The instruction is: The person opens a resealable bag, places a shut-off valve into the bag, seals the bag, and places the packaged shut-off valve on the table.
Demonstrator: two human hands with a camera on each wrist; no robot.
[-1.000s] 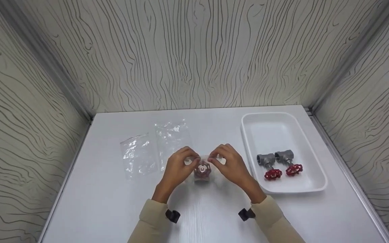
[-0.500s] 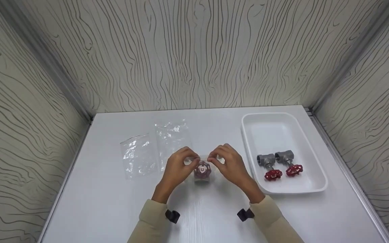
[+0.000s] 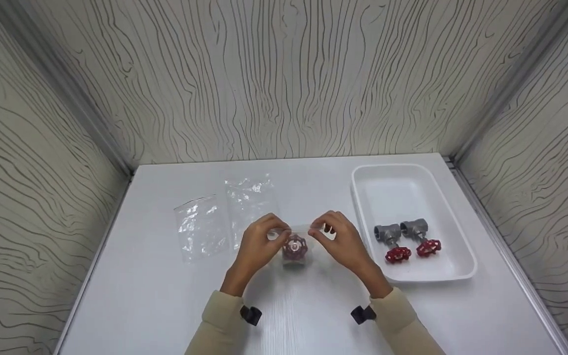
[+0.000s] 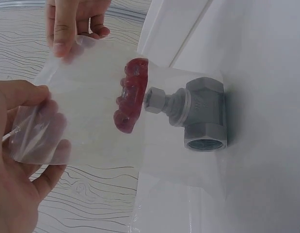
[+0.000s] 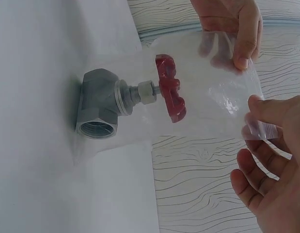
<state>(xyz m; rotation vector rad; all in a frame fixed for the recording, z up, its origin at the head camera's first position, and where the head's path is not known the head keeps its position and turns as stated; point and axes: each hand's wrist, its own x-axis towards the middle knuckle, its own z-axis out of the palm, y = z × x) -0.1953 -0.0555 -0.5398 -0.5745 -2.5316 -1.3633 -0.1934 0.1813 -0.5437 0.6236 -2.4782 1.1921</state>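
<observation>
A grey metal valve with a red handwheel (image 3: 295, 247) stands on the table inside a clear plastic bag (image 4: 99, 97). My left hand (image 3: 260, 242) pinches the bag's top edge at its left corner, thumb against the fingers. At the right part of that edge my right hand (image 3: 341, 241) pinches the film between thumb and index finger. Both wrist views show the grey valve body (image 4: 205, 114) at the bag's bottom and the wheel (image 5: 170, 88) above it, below the fingers.
Two flat clear bags, one (image 3: 202, 229) farther left and one (image 3: 252, 204) behind my left hand, lie on the white table (image 3: 131, 291). To the right a white tray (image 3: 387, 180) holds two more valves (image 3: 388, 233) (image 3: 414, 228) with red wheels.
My right hand has shifted slightly to the right along the bag's top edge, widening the gap between the hands. The left hand and the bagged valve have hardly moved.
</observation>
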